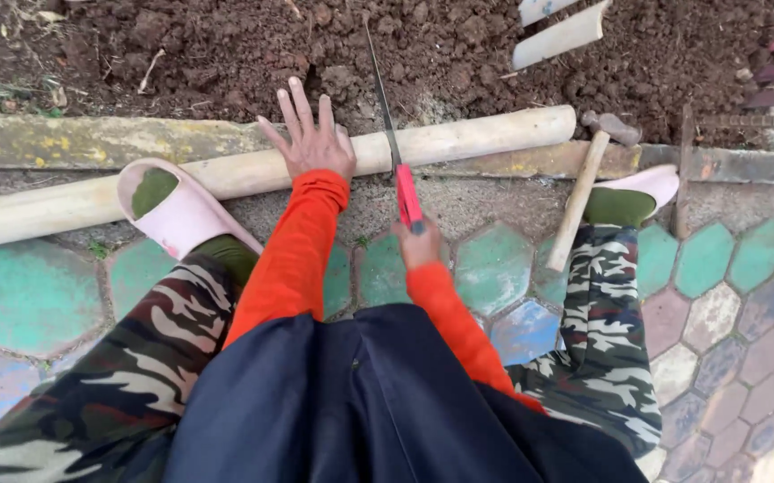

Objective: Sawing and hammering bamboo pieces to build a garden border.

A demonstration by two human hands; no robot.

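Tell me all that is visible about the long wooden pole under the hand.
The wooden pole is long, round, pale and bare. It lies nearly level on the stone curb, beside dark soil. The left hand presses flat on it, the left slipper steps on it, and the saw, held in the right hand, crosses it.

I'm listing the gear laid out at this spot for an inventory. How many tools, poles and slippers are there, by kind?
Hand saw, held in the right hand: 1
Hammer: 1
Pale wooden pole, under the left hand: 1
Pink slippers: 2
Total: 5
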